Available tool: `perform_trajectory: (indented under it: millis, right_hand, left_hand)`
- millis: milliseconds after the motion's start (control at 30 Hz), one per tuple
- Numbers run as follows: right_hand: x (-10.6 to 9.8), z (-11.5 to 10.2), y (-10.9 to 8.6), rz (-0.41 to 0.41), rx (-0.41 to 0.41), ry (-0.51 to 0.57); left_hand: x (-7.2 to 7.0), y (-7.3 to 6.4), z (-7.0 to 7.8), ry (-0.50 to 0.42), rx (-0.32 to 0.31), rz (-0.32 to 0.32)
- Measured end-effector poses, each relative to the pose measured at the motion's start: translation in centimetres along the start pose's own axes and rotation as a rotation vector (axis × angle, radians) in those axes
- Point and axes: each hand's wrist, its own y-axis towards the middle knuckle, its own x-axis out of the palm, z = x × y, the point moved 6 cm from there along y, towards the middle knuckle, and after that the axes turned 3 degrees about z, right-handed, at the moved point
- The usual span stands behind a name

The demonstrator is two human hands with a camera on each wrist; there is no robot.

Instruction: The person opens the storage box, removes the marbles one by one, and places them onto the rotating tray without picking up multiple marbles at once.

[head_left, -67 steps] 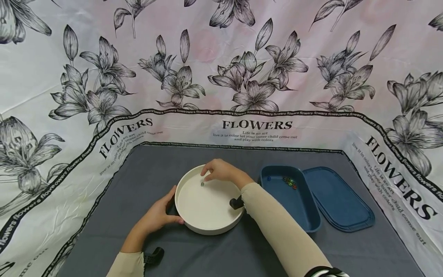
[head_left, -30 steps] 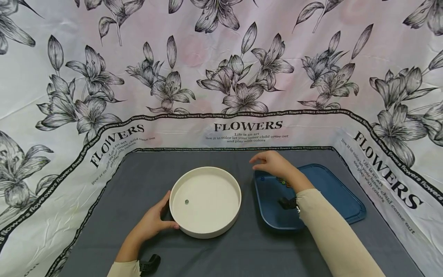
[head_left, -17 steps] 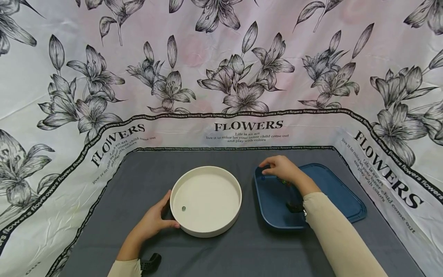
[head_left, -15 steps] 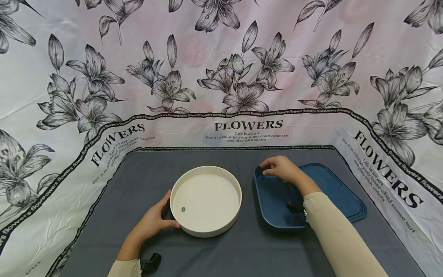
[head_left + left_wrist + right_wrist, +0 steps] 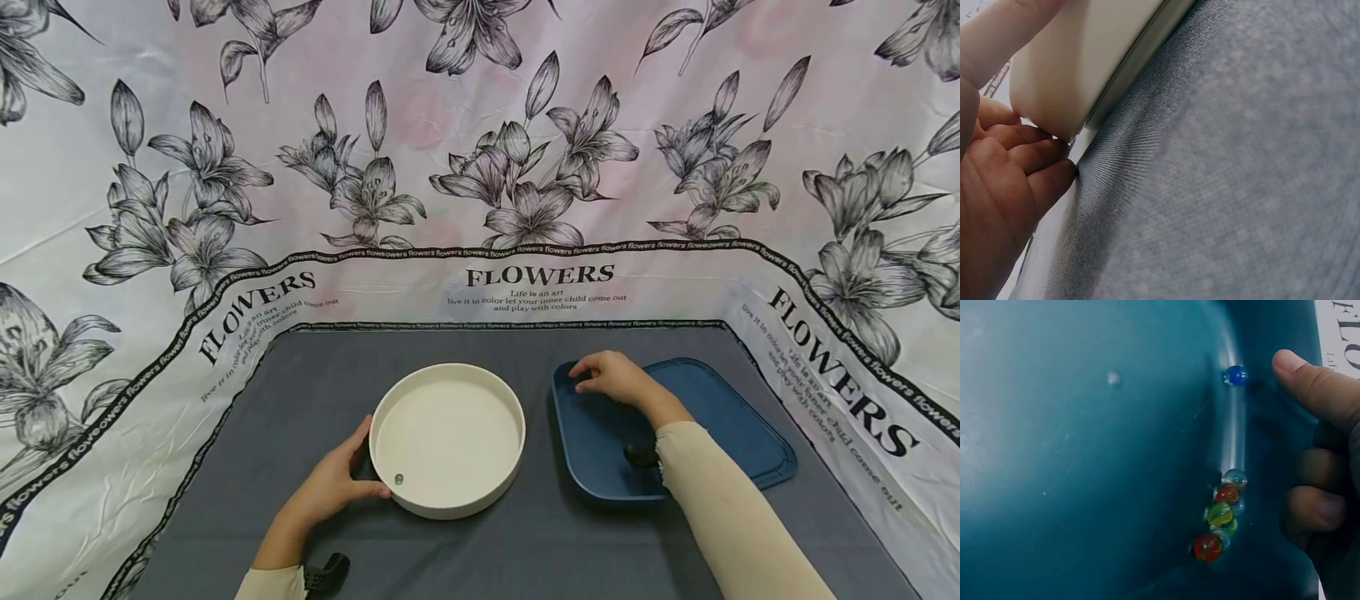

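Note:
My left hand (image 5: 330, 483) holds the left side of a cream round dish (image 5: 453, 433), thumb at the front and fingers further back. Its curled fingers (image 5: 1041, 150) touch the dish's lower edge in the left wrist view. One small clear marble (image 5: 398, 479) lies inside, by the near-left wall. Over the far end of a blue rectangular container (image 5: 600, 467) is my right hand (image 5: 618, 379), with nothing seen in its fingers. In the right wrist view its extended digit (image 5: 1300, 372) points at a blue marble (image 5: 1235, 375). Several coloured marbles (image 5: 1221, 514) sit clustered along the container's edge.
A blue lid (image 5: 738, 429) lies right of the container, partly hidden by the right arm. Grey cloth (image 5: 480, 558) covers the table, and a floral-printed cloth (image 5: 525, 183) hangs behind and at the sides.
My right hand has left the round dish and gone right, then lowered over the blue container. The clear marble has rolled towards the dish's near-left wall. My left hand stays at the dish.

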Motion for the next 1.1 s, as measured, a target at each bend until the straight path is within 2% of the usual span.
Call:
perform_trajectory:
  millis: [133, 333, 633, 867, 1100]
  right_hand:
    - [0.7, 0.4, 0.3, -0.008, 0.000, -0.016]
    - [1.4, 0.9, 0.7, -0.026, -0.023, -0.114]
    - [2.1, 1.0, 1.0, -0.057, -0.012, -0.156]
    - [2.5, 0.9, 1.5, -0.045, -0.009, -0.146]
    - [1.7, 0.7, 1.4, -0.013, -0.043, -0.114]
  left_hand:
    - [0.1, -0.2, -0.1, 0.015, -0.007, 0.001]
    - [0.0, -0.1, 0.1, 0.024, -0.001, 0.005]
    - [-0.1, -0.1, -0.1, 0.022, -0.007, -0.004]
    - [-0.2, -0.1, -0.1, 0.000, 0.005, 0.003]
    - [0.0, 0.0, -0.2, -0.020, 0.026, 0.001]
